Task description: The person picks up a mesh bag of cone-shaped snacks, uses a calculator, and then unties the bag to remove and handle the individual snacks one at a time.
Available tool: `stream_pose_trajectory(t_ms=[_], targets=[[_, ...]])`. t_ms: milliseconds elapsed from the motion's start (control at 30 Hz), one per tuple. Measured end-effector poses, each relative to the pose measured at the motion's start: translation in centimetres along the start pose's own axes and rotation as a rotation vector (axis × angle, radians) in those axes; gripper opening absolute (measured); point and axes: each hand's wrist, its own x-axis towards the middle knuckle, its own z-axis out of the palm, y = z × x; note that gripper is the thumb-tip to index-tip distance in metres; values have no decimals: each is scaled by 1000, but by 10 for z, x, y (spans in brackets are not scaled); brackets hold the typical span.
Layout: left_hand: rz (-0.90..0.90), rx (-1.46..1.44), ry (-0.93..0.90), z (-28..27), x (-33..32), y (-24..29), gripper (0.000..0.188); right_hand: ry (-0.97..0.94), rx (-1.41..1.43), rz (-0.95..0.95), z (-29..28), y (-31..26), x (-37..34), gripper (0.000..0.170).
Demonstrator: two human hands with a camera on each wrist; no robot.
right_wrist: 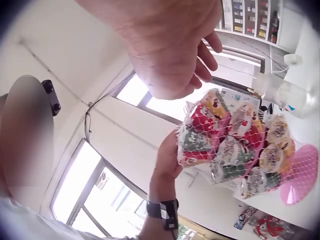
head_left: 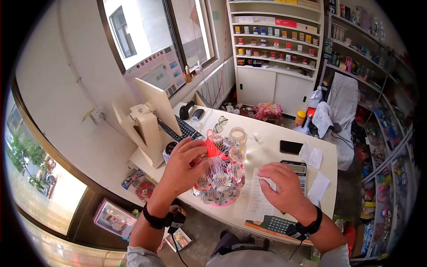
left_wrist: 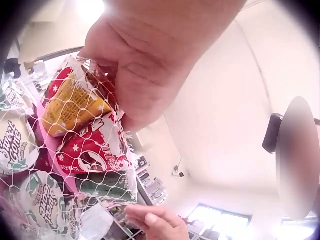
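A white net bag (head_left: 222,180) of small candy packs stands on the table, with round lids facing outward and pink discs between the layers. Its strands gather at the top into a red plastic tag (head_left: 211,149) with a loop. My left hand (head_left: 189,162) grips the upper side of the bag, thumb and fingers bent beside the red tag. In the right wrist view, part of that hand is hidden behind the packs (right_wrist: 200,130). My right hand (head_left: 282,187) hovers to the right of the bag, over a paper slip, its fingers loosely bent and holding nothing.
A calculator (head_left: 296,168), a black phone (head_left: 291,147) and paper slips (head_left: 311,155) lie at the right. Beyond the bag are a clear jar (head_left: 238,134), glasses (head_left: 220,123) and a scanner (head_left: 187,109). A monitor (head_left: 155,107) and keyboard (head_left: 179,129) stand at the left.
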Motion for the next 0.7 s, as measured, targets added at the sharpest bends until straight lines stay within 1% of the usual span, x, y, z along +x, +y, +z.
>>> stream_pose_trajectory(t_ms=[33, 67, 167, 267, 367, 467, 567, 667, 700], targets=[[24, -26, -23, -1, 3, -2, 34, 10, 21, 14, 0, -5, 8, 18], [30, -57, -20, -1, 4, -3, 30, 19, 42, 31, 2, -10, 16, 18], [135, -102, 0, -2, 12, -20, 21, 29, 151, 60, 9, -26, 43, 20], [122, -82, -51, -12, 18, -19, 15, 23, 131, 52, 24, -34, 71, 26], [147, -187, -61, -18, 29, -28, 15, 23, 249, 156, 45, -38, 93, 32], [174, -283, -73, -15, 36, -33, 15, -77, 379, 336, 55, -44, 111, 36], [59, -513, -175, -18, 37, -38, 17, -153, 475, 445, 63, -40, 117, 30], [15, -630, -218, -15, 41, -50, 20, -305, 424, 579, 63, -40, 120, 26], [40, -610, -219, -15, 43, -52, 21, -281, 287, 455, 65, -41, 120, 25]])
